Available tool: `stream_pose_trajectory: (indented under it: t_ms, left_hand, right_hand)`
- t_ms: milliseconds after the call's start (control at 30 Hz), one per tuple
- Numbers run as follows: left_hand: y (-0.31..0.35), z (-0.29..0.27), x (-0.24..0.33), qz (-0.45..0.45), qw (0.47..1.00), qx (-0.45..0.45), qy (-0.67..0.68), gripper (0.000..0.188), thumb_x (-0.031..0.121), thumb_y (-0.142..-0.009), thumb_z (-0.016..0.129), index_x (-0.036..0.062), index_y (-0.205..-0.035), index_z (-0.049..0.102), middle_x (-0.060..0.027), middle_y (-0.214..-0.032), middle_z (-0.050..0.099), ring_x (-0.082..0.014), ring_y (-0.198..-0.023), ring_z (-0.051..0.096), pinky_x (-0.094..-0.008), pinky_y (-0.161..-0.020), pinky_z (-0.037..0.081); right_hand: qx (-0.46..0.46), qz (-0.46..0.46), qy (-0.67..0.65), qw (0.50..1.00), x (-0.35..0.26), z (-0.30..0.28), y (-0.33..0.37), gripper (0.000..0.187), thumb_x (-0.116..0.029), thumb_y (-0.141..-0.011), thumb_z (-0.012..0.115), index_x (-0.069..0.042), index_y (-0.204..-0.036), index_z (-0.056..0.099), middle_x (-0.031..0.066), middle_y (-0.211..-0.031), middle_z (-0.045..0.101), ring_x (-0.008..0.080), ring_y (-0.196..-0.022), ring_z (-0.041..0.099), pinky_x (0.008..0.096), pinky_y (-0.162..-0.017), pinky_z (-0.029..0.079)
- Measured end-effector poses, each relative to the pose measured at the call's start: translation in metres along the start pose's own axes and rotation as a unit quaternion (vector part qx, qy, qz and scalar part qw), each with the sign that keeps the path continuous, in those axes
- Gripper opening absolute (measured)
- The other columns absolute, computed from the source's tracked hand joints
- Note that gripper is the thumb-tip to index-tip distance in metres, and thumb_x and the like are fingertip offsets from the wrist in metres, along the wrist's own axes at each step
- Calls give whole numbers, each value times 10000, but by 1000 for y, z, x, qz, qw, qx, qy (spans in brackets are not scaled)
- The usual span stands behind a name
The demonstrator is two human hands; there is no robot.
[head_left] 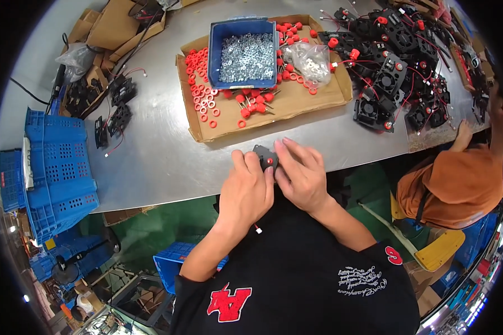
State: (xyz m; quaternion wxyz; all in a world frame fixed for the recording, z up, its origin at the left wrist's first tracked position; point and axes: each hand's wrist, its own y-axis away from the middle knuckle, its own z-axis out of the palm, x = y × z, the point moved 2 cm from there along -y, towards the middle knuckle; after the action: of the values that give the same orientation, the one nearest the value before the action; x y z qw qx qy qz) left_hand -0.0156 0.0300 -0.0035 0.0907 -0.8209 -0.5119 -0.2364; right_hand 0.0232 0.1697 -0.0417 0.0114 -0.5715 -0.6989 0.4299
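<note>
Just over the near edge of the metal table, I hold a small black plastic fan housing (261,153) with a red ring on its face. My left hand (242,192) grips it from the left, thumb against its front. My right hand (303,177) is closed at its right edge; whether a small part is also between those fingers is hidden. A white plug (257,229) hangs below my left hand. Beyond lies a cardboard tray (262,130) with loose red rings (198,84) and red binding posts (255,106). In it stands a blue bin (243,28) of small metal nuts (246,58).
Inside the tray's right side rests a clear bag (310,60) of small parts. Black fan assemblies (388,78) with wires are heaped at the right. A blue crate (58,162) borders the table's left edge. Another person (458,184) in orange sits at the right.
</note>
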Motion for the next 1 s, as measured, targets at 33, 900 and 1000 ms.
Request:
stream_pose_trajectory:
  t_ms: [33, 900, 1000]
  left_hand:
    - [0, -1, -1, 3, 1000, 0, 0, 333, 202, -948, 597, -79, -1060, 456, -254, -1010, 475, -428, -783, 623, -485, -651, 530]
    - [8, 0, -20, 94, 982, 153, 57, 428, 223, -833, 746, -37, -1128, 575, -141, -973, 593, -320, -876, 597, -410, -724, 505]
    - [8, 0, -21, 100, 980, 162, 55, 424, 220, -833, 745, -37, -1126, 578, -139, -967, 588, -316, -871, 596, -405, -716, 507]
  right_hand:
    - [-17, 2, 1, 1000, 1, 0, 3, 596, -26, -736, 745, 18, -1313, 601, 91, -1063, 714, 262, -1134, 625, 417, -942, 440]
    - [-278, 56, 233, 930, 130, -3, -166, 146, -137, -795, 653, -5, -767, 709, 205, -785, 681, 387, -771, 677, 488, -748, 533]
    - [-275, 94, 258, 921, 118, -9, -167, 146, -133, -800, 655, 7, -796, 698, 204, -788, 685, 378, -788, 686, 460, -738, 539]
